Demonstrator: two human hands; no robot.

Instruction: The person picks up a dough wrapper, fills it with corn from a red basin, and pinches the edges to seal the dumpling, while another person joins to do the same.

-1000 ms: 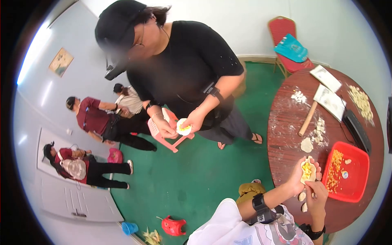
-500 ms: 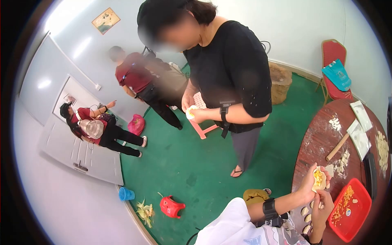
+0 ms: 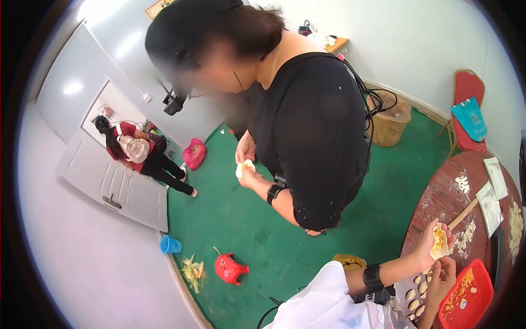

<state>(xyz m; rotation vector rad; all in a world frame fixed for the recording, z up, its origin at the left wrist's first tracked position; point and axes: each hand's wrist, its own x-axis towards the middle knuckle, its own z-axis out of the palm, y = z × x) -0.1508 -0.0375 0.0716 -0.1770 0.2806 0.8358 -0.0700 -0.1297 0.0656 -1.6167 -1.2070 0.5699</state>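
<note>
At the lower right, my left hand (image 3: 430,245) cups an unsealed dumpling (image 3: 439,243), a pale wrapper with yellow corn-like filling showing. My right hand (image 3: 445,277) is just below it, fingers curled and fingertips at the wrapper's lower edge; part of that grip is hidden. Beneath my hands, several finished dumplings (image 3: 411,295) lie in rows. Beside my right hand stands a red plastic basin (image 3: 482,282) with yellow-orange filling on its floor. A wooden rolling pin (image 3: 463,214) lies on the round floured table (image 3: 433,205), beyond my left hand.
A co-worker in black (image 3: 323,120) stands close ahead, folding another dumpling (image 3: 245,168). Another person (image 3: 131,148) stands by the door. A red stool (image 3: 230,268), corn husks (image 3: 193,271) and a blue bin (image 3: 170,244) are on the green floor. A red chair (image 3: 468,85) stands beyond the table.
My view has shifted, and the black-clad co-worker appears larger and nearer. The person by the door has lowered an outstretched arm. My hands stay together at the dumpling.
</note>
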